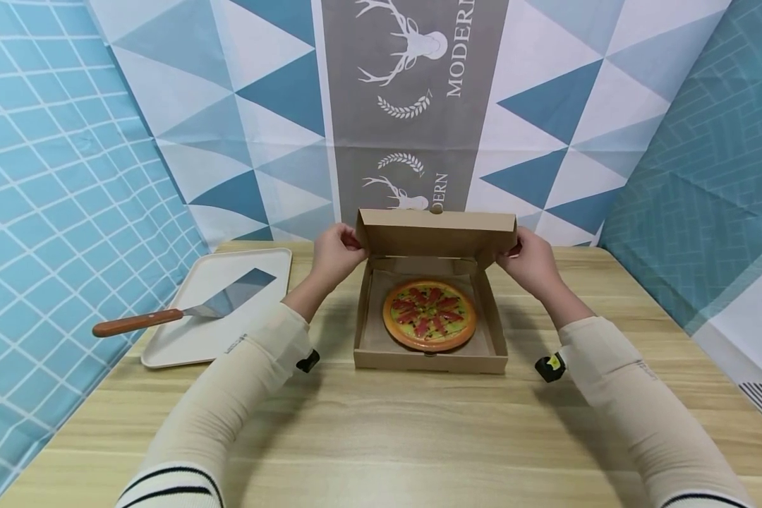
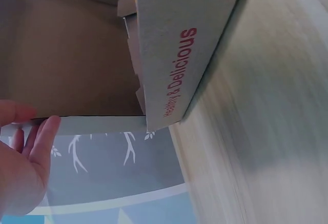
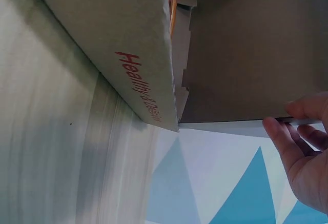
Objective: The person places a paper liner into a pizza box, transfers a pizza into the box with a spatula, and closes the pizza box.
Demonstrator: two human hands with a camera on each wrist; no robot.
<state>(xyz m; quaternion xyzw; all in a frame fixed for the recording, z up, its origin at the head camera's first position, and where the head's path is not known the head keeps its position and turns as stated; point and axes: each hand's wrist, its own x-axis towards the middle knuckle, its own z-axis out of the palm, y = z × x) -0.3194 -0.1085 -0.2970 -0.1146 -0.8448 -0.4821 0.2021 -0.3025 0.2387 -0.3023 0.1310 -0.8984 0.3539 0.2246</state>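
A brown cardboard pizza box [image 1: 432, 363] stands on the table with its lid [image 1: 434, 240] raised at the back. Inside the box lies a round pizza [image 1: 429, 315] with red toppings and an orange crust. My left hand [image 1: 336, 255] pinches the left side edge of the lid between thumb and fingers. On the opposite side, my right hand [image 1: 531, 264] pinches the lid's right edge the same way. Red lettering shows on the box's side wall [image 2: 179, 65] in the left wrist view, and on the other wall [image 3: 128, 75] in the right wrist view.
To the left lies a white tray [image 1: 197, 346]. A spatula [image 1: 225, 300] with a wooden handle rests across it, its handle jutting past the tray's left rim. Patterned sheets [image 1: 279, 106] hang behind the wooden table [image 1: 419, 437] and at both sides.
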